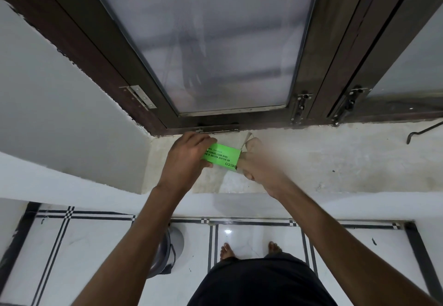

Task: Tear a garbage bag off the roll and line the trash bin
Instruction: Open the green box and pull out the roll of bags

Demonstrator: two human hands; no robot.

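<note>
Seemingly early in the task, a person stands at a pale stone window ledge (311, 161), seen from a camera on their head. Both hands hold a bright green garbage bag roll (221, 155) just above the ledge, near the dark window frame (311, 104). The left hand (184, 155) curls around the roll's left end, a firm grip. The right hand (250, 161) is blurred; its grip appears closed on the roll's right end and on a pale strip of something there, though the fingers cannot be made out clearly. No bag looks torn free yet. Down on the tiled floor (259, 238), near the person's bare feet, stands a grey trash bin (165, 250), partly hidden by the left forearm; whether it is lined cannot be seen. Black print on the roll's green wrapper reads "BECO" and part of a slogan beginning "WE BELIEVE NATURE IS"; the rest is too small to read.
</note>
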